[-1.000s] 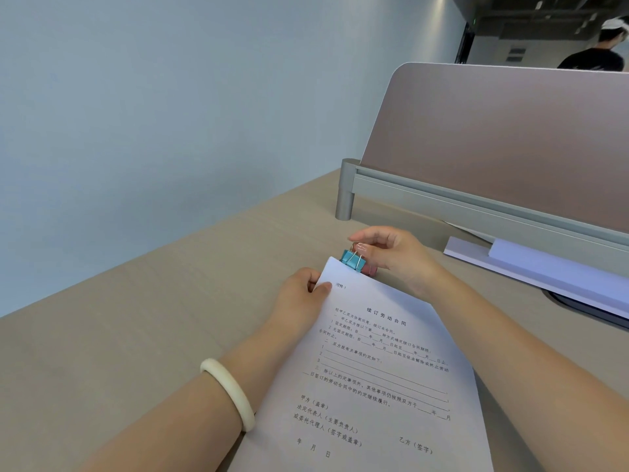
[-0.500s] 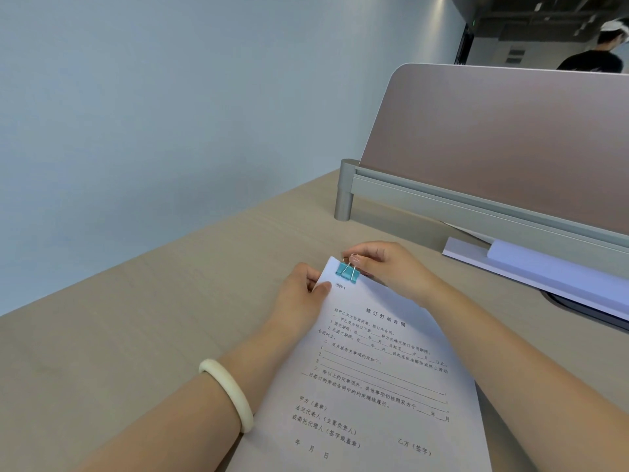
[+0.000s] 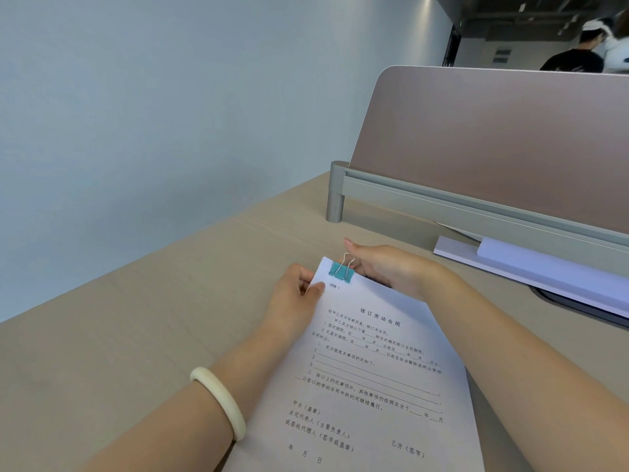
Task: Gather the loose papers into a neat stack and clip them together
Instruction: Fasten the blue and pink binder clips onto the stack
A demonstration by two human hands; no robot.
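A stack of white printed papers (image 3: 371,369) lies on the beige desk (image 3: 136,335). My left hand (image 3: 294,298) pinches the stack's upper left corner, thumb on top. A teal binder clip (image 3: 341,271) is clamped on the stack's top edge near that corner, and its silver wire handle stands upright. My right hand (image 3: 384,267) is just right of and behind the clip. Its fingertips touch the wire handle, and its thumb is lifted straight, off the clip. The lower part of the stack runs out of view at the bottom.
A pinkish desk divider (image 3: 493,144) on a grey rail with a round post (image 3: 335,195) crosses the back right. Under the rail lies a pile of white sheets (image 3: 531,264). The blue-grey wall (image 3: 170,114) borders the desk on the left. A person (image 3: 575,52) stands beyond the divider.
My right hand brought the teal clip from just beyond the top edge onto the stack's corner. Its thumb has now come off the clip. My left hand kept its hold.
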